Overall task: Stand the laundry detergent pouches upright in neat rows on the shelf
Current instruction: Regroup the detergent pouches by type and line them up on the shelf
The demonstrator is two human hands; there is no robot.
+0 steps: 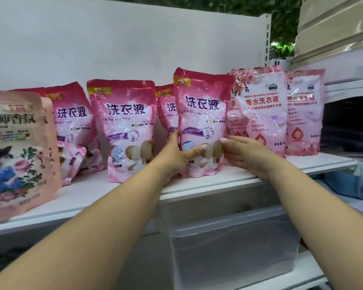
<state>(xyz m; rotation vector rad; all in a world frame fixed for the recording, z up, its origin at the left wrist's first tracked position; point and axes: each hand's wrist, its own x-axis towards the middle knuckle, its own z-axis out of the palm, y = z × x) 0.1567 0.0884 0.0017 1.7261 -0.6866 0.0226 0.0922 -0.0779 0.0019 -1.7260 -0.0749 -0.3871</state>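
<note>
- Both hands are on the front pink pouch [201,122]: the left hand [177,152] wraps its lower left edge, thumb across the front, a clenched grip on the bag.
- The right hand [242,152] presses the pouch's lower right edge with fingers laid out nearly straight, so more a flat steadying touch than a grasp.
- That pouch stands upright near the front edge of the white shelf [197,185], long axis vertical, sealed top up, printed face towards the camera, leaning slightly left.
- Just behind it, another dark pink pouch [166,109] peeks out, upright.
- To the left, a third matching pouch [126,126] stands upright on its own; further left a fourth [73,114] stands at the back with one slumped pouch [71,162] lying tilted against it.
- To the right, two pale rose-printed pouches [262,109] stand upright side by side, with the edge of a third behind.
- At far left, two peach floral pouches [17,151] stand at the shelf front, one behind the other.
- Behind is a white back panel [113,38]; below the shelf sits a clear plastic bin [228,237].
</note>
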